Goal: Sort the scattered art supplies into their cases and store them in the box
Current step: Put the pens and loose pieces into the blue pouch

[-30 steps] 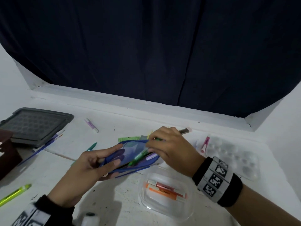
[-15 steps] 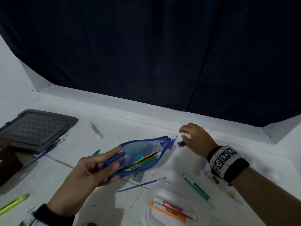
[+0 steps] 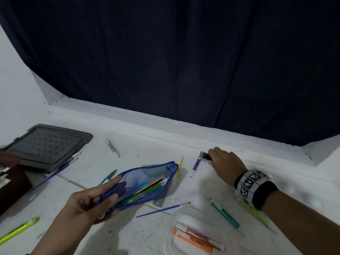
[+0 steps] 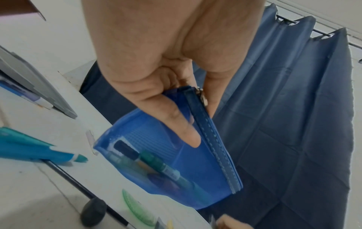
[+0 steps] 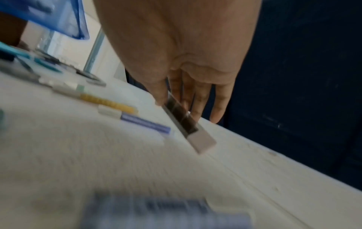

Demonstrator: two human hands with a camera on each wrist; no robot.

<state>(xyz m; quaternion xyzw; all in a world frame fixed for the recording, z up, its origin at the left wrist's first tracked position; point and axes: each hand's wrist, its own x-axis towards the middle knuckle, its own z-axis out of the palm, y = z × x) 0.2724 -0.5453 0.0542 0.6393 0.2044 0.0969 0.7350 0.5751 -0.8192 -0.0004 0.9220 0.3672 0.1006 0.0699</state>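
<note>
white table (image 3: pixel 150 150), scattered pens (image 3: pixel 224 213), grey lid (image 3: pixel 47 144)

White scuffed work surface (image 3: pixel 139 234) under dim light, raised white ledge (image 3: pixel 165 126) along its far edge, dark navy curtain (image 3: pixel 165 57) behind it on a rail (image 4: pixel 321 33), plain white wall (image 3: pixel 12 85) at far left.

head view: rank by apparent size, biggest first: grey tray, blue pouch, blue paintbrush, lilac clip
1. grey tray
2. blue pouch; close to the tray, and nearer the camera, so that order is unsure
3. blue paintbrush: long but thin
4. lilac clip
</note>
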